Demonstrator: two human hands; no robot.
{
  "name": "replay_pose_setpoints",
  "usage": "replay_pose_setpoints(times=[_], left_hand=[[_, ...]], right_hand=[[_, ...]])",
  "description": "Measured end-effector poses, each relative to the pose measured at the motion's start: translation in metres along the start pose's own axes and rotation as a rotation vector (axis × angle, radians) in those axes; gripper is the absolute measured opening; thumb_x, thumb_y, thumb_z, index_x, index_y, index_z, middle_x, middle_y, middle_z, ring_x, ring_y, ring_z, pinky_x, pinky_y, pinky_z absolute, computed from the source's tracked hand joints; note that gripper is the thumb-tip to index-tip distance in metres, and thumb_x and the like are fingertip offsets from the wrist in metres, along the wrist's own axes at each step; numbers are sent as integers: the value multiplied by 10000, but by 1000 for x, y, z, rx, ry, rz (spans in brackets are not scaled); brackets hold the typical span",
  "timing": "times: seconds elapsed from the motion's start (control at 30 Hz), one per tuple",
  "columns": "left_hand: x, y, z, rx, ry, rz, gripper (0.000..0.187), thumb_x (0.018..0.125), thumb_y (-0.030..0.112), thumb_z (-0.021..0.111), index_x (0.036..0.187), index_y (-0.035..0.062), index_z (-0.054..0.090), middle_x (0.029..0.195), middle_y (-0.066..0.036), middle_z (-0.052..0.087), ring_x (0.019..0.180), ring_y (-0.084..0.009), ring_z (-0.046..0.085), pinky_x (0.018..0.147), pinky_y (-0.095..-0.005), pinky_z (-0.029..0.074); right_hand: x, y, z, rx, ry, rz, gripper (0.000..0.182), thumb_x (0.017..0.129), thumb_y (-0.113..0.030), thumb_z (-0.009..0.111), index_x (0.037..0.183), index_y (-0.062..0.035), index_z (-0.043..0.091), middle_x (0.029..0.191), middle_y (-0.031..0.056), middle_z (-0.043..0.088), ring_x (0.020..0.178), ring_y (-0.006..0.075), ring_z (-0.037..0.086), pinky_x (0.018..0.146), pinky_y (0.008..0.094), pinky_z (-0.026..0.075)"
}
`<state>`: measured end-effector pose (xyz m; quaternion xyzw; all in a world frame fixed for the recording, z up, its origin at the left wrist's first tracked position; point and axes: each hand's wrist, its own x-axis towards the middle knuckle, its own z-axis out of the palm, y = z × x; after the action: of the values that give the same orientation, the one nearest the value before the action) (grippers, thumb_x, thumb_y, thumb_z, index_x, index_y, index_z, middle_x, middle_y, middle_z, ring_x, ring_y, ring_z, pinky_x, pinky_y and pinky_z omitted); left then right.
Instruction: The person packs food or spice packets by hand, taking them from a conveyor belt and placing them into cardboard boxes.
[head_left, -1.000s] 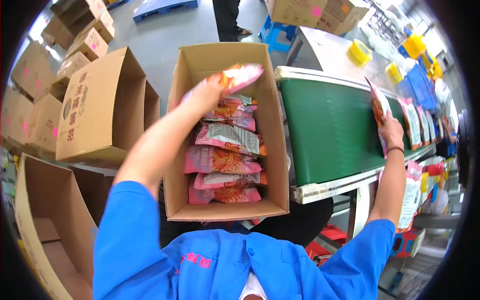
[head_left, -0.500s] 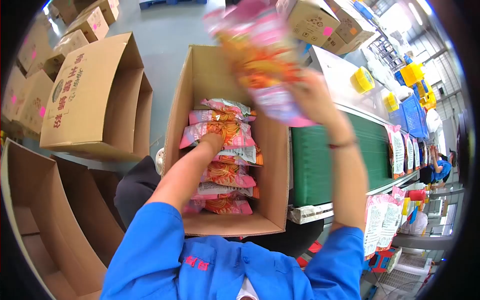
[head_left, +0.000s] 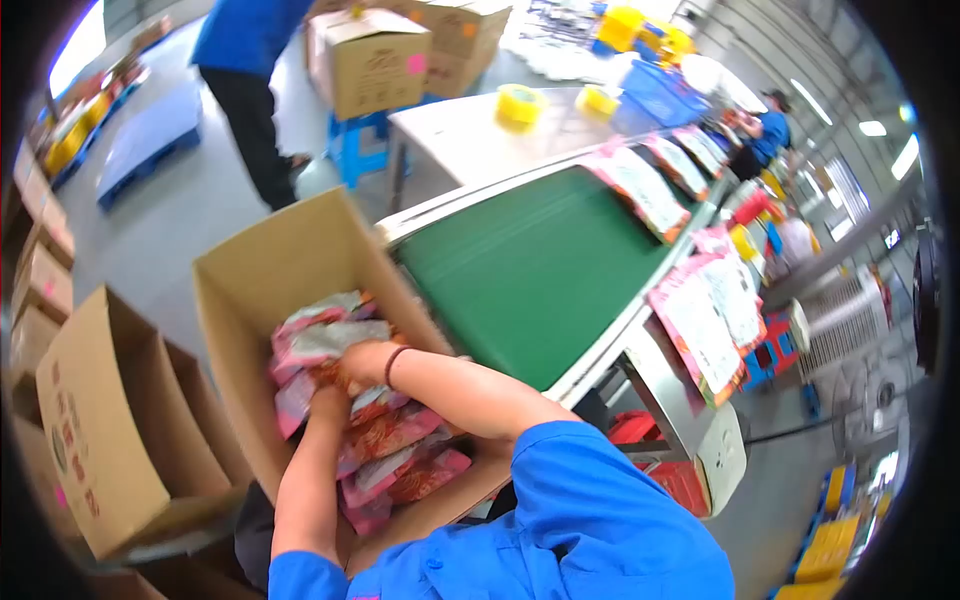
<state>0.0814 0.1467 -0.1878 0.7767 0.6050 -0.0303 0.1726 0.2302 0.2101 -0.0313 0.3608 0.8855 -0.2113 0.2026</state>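
Note:
An open cardboard carton (head_left: 262,242) in front of me holds several pink food packets (head_left: 395,438) with noodle pictures, standing in an overlapping row. My right hand (head_left: 366,364) is down inside it, closed on the edge of a packet (head_left: 338,340) with its greyish-white back showing. Close beside it, my left hand (head_left: 330,402) reaches in among the packets and touches them. The left fingers are blurred and partly hidden between the bags.
Right of the carton runs a green conveyor belt (head_left: 530,270) carrying packets (head_left: 640,190) at its far end. More packets (head_left: 710,310) lie on its near side. Empty cartons (head_left: 100,430) stand at left. A person in dark trousers (head_left: 250,130) stands beyond, near a metal table (head_left: 455,135).
My right hand has brought the packet down from above into the carton. My left hand remains among the packets. The view has swung right, showing more of the belt and another person.

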Motion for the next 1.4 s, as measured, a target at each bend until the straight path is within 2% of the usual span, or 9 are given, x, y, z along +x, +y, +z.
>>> replay_pose_setpoints(times=[0.03,0.1,0.3,0.5,0.57,0.63,0.7,1.03,1.4], left_hand=[[-6,1,-6,67,-30,-7,445,877,164,500,1298,51,408,1100,-225,624,985,-398,624,823,-473,520],[-18,18,-48,13,-238,-128,540,833,165,580,1314,39,372,1123,-230,620,1030,-388,614,845,-466,517],[-31,26,-82,90,-346,-43,564,723,119,684,1257,16,535,1221,-238,573,1121,-329,589,939,-409,478],[-38,40,-137,-70,-142,0,156,744,123,678,825,-9,659,846,-176,687,826,-305,670,753,-384,519],[-34,58,-154,-574,271,63,115,770,81,660,727,-15,614,704,-108,663,663,-203,632,640,-340,506],[-23,76,-174,-738,316,70,105,830,59,634,749,-1,604,690,-57,633,636,-111,593,586,-267,491],[-29,122,-207,-1154,320,6,110,882,88,616,805,13,590,703,-37,620,622,-86,582,578,-222,489],[-47,244,-218,-1373,194,121,93,914,102,605,898,17,572,792,-60,636,768,-144,670,617,-223,546],[-41,229,-211,-1560,233,18,167,907,188,635,957,51,555,836,-13,576,751,-106,612,575,-213,521]], right_hand=[[-27,-10,-22,39,38,-94,237,741,-224,660,906,-67,724,955,165,690,902,339,656,798,435,517],[-83,-17,-68,142,143,-251,525,816,-177,630,1312,-75,489,986,210,653,945,376,620,802,467,487],[-271,69,-142,263,779,-197,520,878,-274,608,1325,-49,465,1133,246,599,1041,387,585,917,425,461],[-359,203,-141,-24,1307,527,654,907,-460,532,1360,-3,413,1374,246,434,1311,403,365,1096,400,299],[-376,237,-123,81,1345,480,744,896,-543,500,1429,-52,331,1434,267,345,1375,427,241,1132,457,215],[-379,249,-92,-3,1053,1017,915,841,-644,486,1494,-83,176,1507,270,202,1384,459,209,1150,478,118],[-374,262,-53,203,706,1133,1071,736,-773,489,1518,-158,93,1537,250,114,1388,478,174,1142,499,124],[-369,221,-23,321,849,793,1195,677,-824,525,1512,-132,22,1505,323,92,1379,520,110,1117,561,173],[-345,138,-7,154,788,696,1109,754,-747,513,1511,-118,2,1526,291,48,1371,543,95,1071,664,110]])
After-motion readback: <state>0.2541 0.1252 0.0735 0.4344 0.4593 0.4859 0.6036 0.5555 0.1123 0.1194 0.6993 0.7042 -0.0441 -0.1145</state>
